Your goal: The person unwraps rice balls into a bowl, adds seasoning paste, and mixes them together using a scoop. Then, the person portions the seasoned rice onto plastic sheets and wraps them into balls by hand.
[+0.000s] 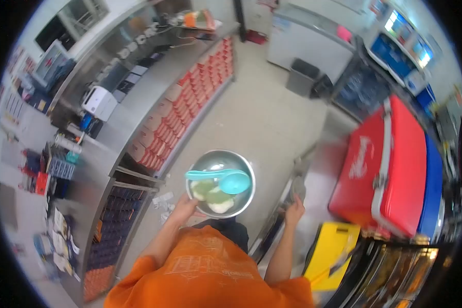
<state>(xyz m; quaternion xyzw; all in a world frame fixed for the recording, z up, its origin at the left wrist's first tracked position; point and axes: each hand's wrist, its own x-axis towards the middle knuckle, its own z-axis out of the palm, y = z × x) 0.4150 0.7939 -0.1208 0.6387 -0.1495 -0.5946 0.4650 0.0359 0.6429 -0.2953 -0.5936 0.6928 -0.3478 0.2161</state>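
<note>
The ladle (234, 182) is turquoise, the shirt (210, 262) orange, the cooler (408, 174) red with white lettering.

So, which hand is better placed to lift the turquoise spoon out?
Right hand, probably: it's off the bowl, on the spoon head side; the left hand holds the bowl's edge. Can't tell if the right grip is empty.

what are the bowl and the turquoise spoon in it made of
The bowl looks like stainless steel, smooth and fairly shiny, going by its silvery grey wall and bright rim. The spoon is probably plastic, given its even turquoise colour; silicone is possible.
</note>
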